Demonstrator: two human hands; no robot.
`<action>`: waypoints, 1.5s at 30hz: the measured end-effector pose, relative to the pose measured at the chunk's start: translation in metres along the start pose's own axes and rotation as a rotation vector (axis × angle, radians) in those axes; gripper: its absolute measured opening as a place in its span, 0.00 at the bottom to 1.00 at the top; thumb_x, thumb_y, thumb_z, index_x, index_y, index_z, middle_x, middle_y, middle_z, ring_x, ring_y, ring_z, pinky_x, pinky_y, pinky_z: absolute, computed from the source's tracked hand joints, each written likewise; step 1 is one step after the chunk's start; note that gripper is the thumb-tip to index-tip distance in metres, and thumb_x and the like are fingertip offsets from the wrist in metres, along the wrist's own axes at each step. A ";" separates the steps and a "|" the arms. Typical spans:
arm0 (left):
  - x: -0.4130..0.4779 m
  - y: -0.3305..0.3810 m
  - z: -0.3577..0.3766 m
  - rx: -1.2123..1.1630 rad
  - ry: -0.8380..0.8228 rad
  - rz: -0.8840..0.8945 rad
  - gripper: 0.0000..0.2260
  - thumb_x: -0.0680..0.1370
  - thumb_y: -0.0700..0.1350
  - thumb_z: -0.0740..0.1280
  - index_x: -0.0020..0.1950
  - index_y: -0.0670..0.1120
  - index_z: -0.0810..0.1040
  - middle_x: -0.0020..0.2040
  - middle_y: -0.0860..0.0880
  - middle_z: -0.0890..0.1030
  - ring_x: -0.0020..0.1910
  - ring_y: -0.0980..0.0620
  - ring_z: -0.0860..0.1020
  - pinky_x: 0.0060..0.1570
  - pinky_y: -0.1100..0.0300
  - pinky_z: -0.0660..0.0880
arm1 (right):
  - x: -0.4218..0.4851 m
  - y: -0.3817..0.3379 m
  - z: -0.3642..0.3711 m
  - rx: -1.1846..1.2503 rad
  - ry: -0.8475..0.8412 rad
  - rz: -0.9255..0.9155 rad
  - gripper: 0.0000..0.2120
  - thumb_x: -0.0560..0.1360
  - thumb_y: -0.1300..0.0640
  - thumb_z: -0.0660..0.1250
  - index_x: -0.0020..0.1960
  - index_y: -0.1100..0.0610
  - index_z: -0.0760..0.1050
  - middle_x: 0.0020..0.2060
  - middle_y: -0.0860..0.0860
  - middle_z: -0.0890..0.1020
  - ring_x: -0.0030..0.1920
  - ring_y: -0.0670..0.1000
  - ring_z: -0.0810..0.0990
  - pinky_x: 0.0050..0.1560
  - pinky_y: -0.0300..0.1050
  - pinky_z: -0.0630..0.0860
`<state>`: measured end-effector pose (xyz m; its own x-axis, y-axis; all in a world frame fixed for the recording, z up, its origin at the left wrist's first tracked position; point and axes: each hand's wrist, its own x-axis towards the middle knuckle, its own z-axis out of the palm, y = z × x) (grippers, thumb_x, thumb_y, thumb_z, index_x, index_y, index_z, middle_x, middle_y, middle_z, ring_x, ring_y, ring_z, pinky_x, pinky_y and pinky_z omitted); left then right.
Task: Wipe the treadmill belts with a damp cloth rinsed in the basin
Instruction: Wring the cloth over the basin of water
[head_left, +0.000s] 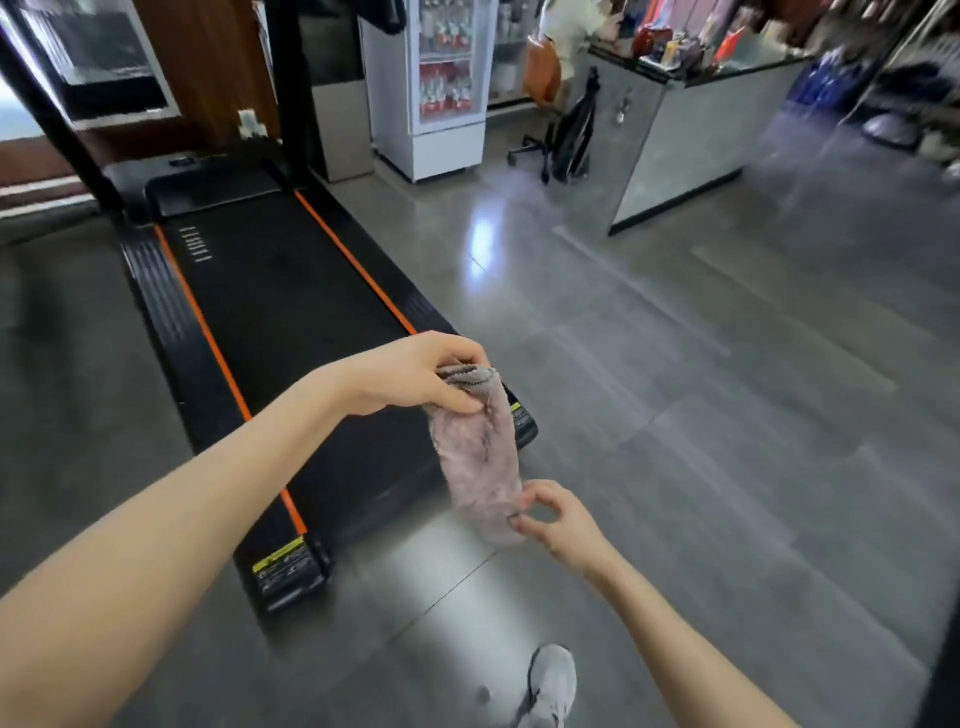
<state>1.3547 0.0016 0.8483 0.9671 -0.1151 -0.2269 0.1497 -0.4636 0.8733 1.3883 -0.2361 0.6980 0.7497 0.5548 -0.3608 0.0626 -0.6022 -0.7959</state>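
Yellow-and-black warning stickers sit on the two rear end caps of the treadmill (280, 291), one (278, 564) at lower centre-left and one (515, 409) just right of the cloth. Their print is too small to read. A column of short white marks (196, 243) near the front of the black belt is also unreadable. Orange stripes run along both sides of the belt. In the glass-door fridge (441, 140) at upper centre, the bottles show red labels, but no brand can be made out.

The pinkish-grey cloth (480, 457) hangs in the air at the middle of the frame, above the treadmill's rear right corner and the grey tiled floor (675, 415). It is bunched into a long roll, stretched between the hands. The left hand (410, 376) grasps its top end, with fingers (457, 401) and thumb curled around the gathered edge. The right hand (558, 519), lower and to the right, pinches the cloth's bottom edge between thumb and fingertip (522, 524), its other fingers loosely curled.

A grey shoe (551, 680) stands on the floor at bottom centre. A cluttered worktop (701, 119) fills the upper right, with a black chair (566, 135) beside it.
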 end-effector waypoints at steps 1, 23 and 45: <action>0.019 0.001 -0.004 -0.006 0.025 -0.002 0.06 0.73 0.37 0.71 0.47 0.41 0.77 0.44 0.44 0.80 0.43 0.53 0.78 0.45 0.53 0.75 | 0.018 0.000 -0.018 0.044 -0.015 0.000 0.05 0.68 0.51 0.71 0.37 0.44 0.75 0.45 0.40 0.79 0.51 0.46 0.76 0.54 0.43 0.69; 0.357 -0.065 -0.103 -0.173 0.923 -0.286 0.06 0.73 0.36 0.67 0.45 0.47 0.77 0.41 0.48 0.80 0.42 0.50 0.78 0.40 0.54 0.77 | 0.446 -0.046 -0.215 0.700 -0.373 0.477 0.11 0.79 0.57 0.62 0.52 0.65 0.76 0.37 0.57 0.84 0.35 0.53 0.84 0.35 0.43 0.80; 0.667 -0.088 -0.167 -0.640 1.690 -0.609 0.03 0.71 0.46 0.68 0.38 0.53 0.81 0.39 0.51 0.83 0.43 0.49 0.81 0.49 0.52 0.78 | 0.861 -0.154 -0.317 0.251 -1.010 0.624 0.21 0.75 0.65 0.64 0.68 0.60 0.68 0.57 0.64 0.76 0.48 0.62 0.79 0.37 0.51 0.78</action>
<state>2.0208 0.1125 0.6926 -0.1362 0.9535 -0.2688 0.1586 0.2888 0.9442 2.2330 0.1519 0.6639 -0.2529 0.4742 -0.8433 -0.3391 -0.8598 -0.3818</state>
